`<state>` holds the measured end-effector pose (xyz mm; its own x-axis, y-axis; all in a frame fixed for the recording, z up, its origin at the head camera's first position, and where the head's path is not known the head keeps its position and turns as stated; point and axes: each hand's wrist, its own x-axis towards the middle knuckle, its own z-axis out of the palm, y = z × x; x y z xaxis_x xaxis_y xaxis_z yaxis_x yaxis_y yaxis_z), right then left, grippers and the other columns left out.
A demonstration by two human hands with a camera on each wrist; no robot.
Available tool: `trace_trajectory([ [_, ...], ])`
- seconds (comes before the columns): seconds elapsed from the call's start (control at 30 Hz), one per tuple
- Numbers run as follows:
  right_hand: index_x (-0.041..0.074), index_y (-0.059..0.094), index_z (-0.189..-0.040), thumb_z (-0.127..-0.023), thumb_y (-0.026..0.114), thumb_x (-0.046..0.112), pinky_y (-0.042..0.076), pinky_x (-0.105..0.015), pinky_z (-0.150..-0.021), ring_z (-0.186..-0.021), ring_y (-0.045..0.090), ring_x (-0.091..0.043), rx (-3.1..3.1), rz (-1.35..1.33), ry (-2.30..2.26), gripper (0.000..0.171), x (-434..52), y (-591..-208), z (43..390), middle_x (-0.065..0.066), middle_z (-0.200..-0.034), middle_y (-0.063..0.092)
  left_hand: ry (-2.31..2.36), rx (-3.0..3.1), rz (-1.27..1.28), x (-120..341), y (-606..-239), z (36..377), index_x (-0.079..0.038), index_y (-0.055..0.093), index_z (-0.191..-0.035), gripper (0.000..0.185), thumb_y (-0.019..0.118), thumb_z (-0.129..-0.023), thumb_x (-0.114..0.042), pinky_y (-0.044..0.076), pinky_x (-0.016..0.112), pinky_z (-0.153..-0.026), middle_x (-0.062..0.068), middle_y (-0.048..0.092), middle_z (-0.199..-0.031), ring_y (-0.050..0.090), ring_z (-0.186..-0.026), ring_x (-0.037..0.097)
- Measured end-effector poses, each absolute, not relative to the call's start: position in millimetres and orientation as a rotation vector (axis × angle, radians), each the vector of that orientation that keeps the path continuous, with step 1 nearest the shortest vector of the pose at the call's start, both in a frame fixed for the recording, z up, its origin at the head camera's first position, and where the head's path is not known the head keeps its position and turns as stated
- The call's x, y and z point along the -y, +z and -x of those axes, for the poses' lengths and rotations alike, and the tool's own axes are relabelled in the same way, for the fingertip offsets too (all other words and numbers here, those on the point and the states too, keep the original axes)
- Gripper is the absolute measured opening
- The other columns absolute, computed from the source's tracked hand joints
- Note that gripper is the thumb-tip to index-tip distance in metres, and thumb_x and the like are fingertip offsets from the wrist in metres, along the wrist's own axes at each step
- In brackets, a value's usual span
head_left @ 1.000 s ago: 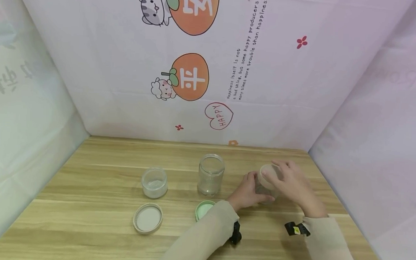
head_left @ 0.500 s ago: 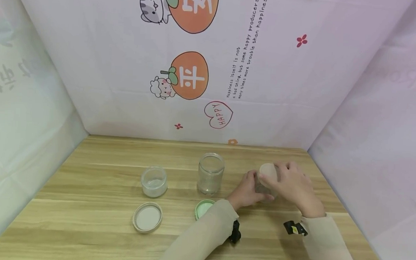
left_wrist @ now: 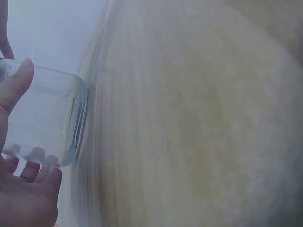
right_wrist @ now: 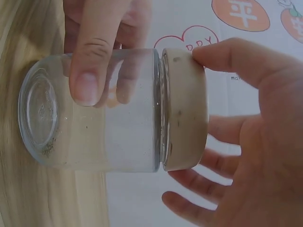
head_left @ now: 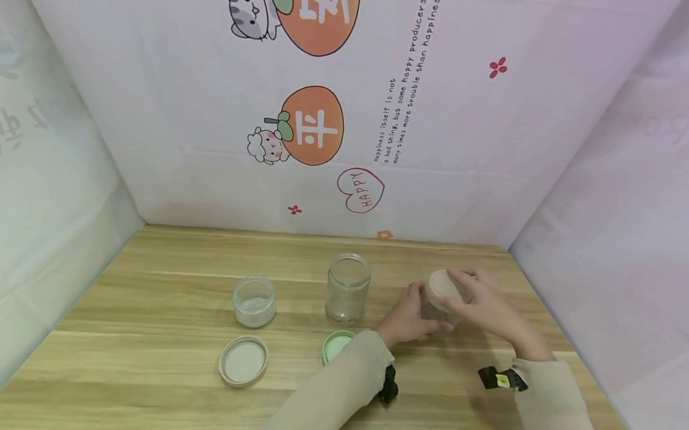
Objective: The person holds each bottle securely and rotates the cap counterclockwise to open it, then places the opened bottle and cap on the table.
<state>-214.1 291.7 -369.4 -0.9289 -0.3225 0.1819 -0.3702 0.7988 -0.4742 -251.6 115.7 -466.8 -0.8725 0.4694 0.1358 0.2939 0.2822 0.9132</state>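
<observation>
On the right side of the table a clear glass jar (right_wrist: 128, 146) stands upright with a beige lid (right_wrist: 187, 113) on its mouth. My left hand (head_left: 406, 315) grips the jar's body, thumb on one side and fingers round the other, as the left wrist view shows on the glass (left_wrist: 42, 113). From above, my right hand (head_left: 486, 308) holds the lid by its edge, with the thumb on one side and fingers on the opposite side. A thin gap shows between the lid's lower edge and the jar's shoulder in the right wrist view.
A tall glass jar without a lid (head_left: 348, 291) stands mid-table, and a short open jar (head_left: 255, 302) is to its left. A beige lid (head_left: 244, 361) lies before the short jar. A green lid (head_left: 335, 346) is partly hidden by my left sleeve. Printed cloth (head_left: 436, 199) walls the table's back.
My right hand has turned and shifted its fingers round the lid, its wrist ending slightly farther right. The left hand keeps its grip on the jar in the same place.
</observation>
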Motion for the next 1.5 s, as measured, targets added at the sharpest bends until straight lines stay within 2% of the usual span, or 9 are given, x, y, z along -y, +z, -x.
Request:
trace_trajectory([
  [0.13,-0.003,0.040,-0.150,-0.097,0.065,0.024,0.051,-0.059,-0.085,-0.119,0.048,-0.043,2.860,-0.674,0.870,0.065,-296,-371,216,-0.026,-0.143,0.042,1.649,-2.386,-0.725,-116,-467,252,-0.008,0.034,-0.149,0.091,0.087,-0.080,-0.035,0.039,0.033,-0.109,0.003,0.039,-0.142,0.041,-0.130,0.013],
  [0.23,0.001,0.036,-0.153,-0.096,0.063,0.018,0.051,-0.061,-0.083,-0.118,0.048,-0.044,2.849,-0.729,0.912,0.065,-298,-373,218,-0.027,-0.145,0.040,1.646,-2.389,-0.719,-116,-468,252,-0.008,0.034,-0.149,0.091,0.087,-0.080,-0.036,0.039,0.034,-0.108,0.002,0.039,-0.142,0.041,-0.130,0.013],
  [0.43,0.002,0.030,-0.155,-0.095,0.060,0.013,0.036,-0.078,-0.093,-0.132,0.036,-0.052,2.807,-0.820,1.017,0.068,-299,-376,224,-0.028,-0.151,0.034,1.645,-2.390,-0.702,-116,-469,252,-0.009,0.034,-0.149,0.094,0.088,-0.078,-0.039,0.039,0.034,-0.108,0.001,0.040,-0.142,0.040,-0.129,0.013],
  [0.67,0.003,0.027,-0.157,-0.092,0.058,0.008,0.030,-0.076,-0.100,-0.137,0.032,-0.052,2.766,-0.839,1.210,0.072,-300,-380,229,-0.028,-0.155,0.031,1.663,-2.363,-0.700,-116,-469,251,-0.008,0.034,-0.149,0.094,0.088,-0.079,-0.038,0.038,0.034,-0.109,0.003,0.038,-0.143,0.040,-0.130,0.014],
  [0.9,0.007,0.033,-0.155,-0.099,0.060,0.024,0.026,-0.081,-0.098,-0.140,0.023,-0.054,2.802,-0.717,1.043,0.064,-294,-383,227,-0.028,-0.156,0.028,1.671,-2.369,-0.716,-116,-471,252,-0.007,0.035,-0.148,0.093,0.088,-0.078,-0.038,0.038,0.034,-0.109,0.005,0.039,-0.144,0.041,-0.130,0.013],
  [1.07,0.005,0.039,-0.152,-0.101,0.061,0.033,0.036,-0.077,-0.094,-0.134,0.033,-0.050,2.806,-0.636,0.909,0.062,-287,-383,226,-0.024,-0.153,0.037,1.665,-2.380,-0.690,-116,-471,252,-0.007,0.036,-0.148,0.093,0.088,-0.077,-0.039,0.038,0.034,-0.109,0.005,0.040,-0.143,0.041,-0.129,0.013],
  [1.3,0.004,0.043,-0.149,-0.099,0.058,0.050,0.036,-0.074,-0.095,-0.130,0.039,-0.050,2.884,-0.466,0.661,0.069,-280,-374,219,-0.026,-0.147,0.043,1.657,-2.392,-0.680,-117,-470,251,-0.008,0.036,-0.148,0.093,0.088,-0.077,-0.037,0.038,0.033,-0.109,0.004,0.040,-0.143,0.041,-0.129,0.013],
  [1.5,0.006,0.042,-0.150,-0.095,0.057,0.060,0.031,-0.076,-0.097,-0.132,0.035,-0.054,2.925,-0.370,0.554,0.079,-275,-372,218,-0.027,-0.148,0.041,1.659,-2.395,-0.676,-118,-470,252,-0.010,0.037,-0.147,0.090,0.089,-0.077,-0.036,0.038,0.033,-0.109,0.004,0.039,-0.144,0.041,-0.130,0.014],
])
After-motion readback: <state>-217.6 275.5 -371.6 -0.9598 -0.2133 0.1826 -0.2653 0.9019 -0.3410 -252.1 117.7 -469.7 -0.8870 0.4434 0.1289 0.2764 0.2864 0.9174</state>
